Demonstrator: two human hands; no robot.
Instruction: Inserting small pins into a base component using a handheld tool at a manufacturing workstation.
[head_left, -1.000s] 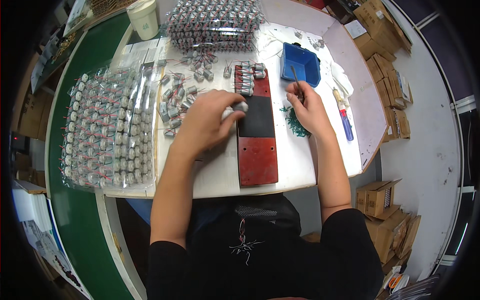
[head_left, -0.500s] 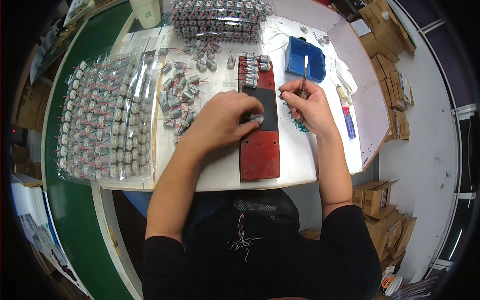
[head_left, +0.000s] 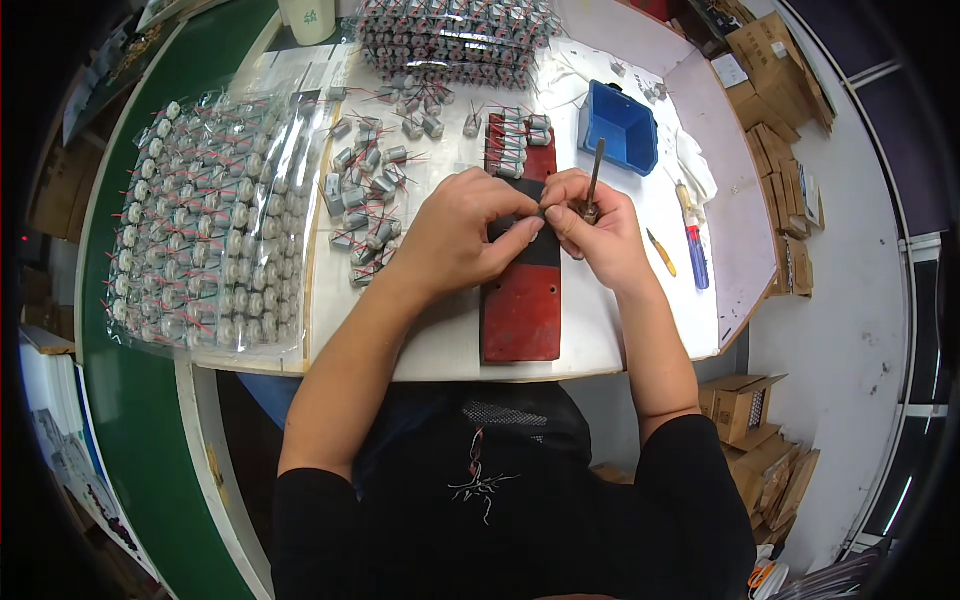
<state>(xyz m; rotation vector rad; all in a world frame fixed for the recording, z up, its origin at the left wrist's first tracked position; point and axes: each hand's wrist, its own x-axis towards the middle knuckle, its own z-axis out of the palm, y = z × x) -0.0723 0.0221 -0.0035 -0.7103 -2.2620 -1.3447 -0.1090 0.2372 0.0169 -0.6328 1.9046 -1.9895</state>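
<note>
My left hand (head_left: 472,232) is closed with thumb and fingertips round a small motor, mostly hidden by the fingers, over the black pad (head_left: 537,256) of a red block (head_left: 521,325). Close against it, the fingertips of my right hand (head_left: 603,228) pinch at the same spot; what they pinch is too small to make out. That hand also holds a screwdriver (head_left: 597,172), its shaft pointing up between the fingers. Several small grey motors (head_left: 506,160) with red wires lie in rows on the block's far end.
Loose wired motors (head_left: 372,190) lie left of the block. Plastic trays of motors (head_left: 200,235) stand at the left, and more stacked trays (head_left: 450,40) at the back. Right of the block are a blue bin (head_left: 622,130), tweezers (head_left: 662,254) and a blue-handled tool (head_left: 697,255).
My right hand has moved left and down to meet my left hand, bringing the screwdriver along. My left hand has shifted slightly right. The yellow tweezers, hidden before, now show.
</note>
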